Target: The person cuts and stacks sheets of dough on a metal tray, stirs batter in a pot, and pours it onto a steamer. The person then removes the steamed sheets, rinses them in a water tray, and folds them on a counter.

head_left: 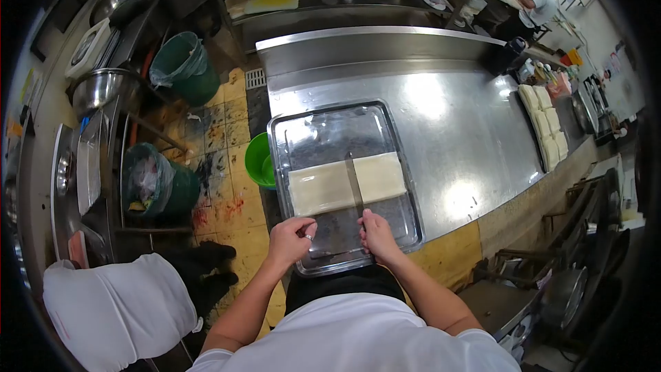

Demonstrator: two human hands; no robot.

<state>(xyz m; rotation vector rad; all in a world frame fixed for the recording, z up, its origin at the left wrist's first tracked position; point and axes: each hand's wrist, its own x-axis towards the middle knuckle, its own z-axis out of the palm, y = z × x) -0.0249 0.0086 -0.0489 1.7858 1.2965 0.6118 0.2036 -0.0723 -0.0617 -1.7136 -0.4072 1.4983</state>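
A metal tray [330, 129] lies on the steel counter in front of me. Across it stretches a flat, pale slab [320, 188], which looks like dough. My right hand [377, 234] is wrapped round the handle of a long knife [355, 182], whose blade lies across the slab and points away from me. Over the tray's near left edge is my left hand [292, 238], its fingers curled together, with a ring on one finger; whatever may be between the fingertips is too small to make out.
A green bowl [259, 160] sits left of the tray. Green bins [184, 69] stand on the floor at the left, near a person in white [120, 306]. White blocks [544, 124] line a tray at the counter's right end. Another person [540, 10] works far right.
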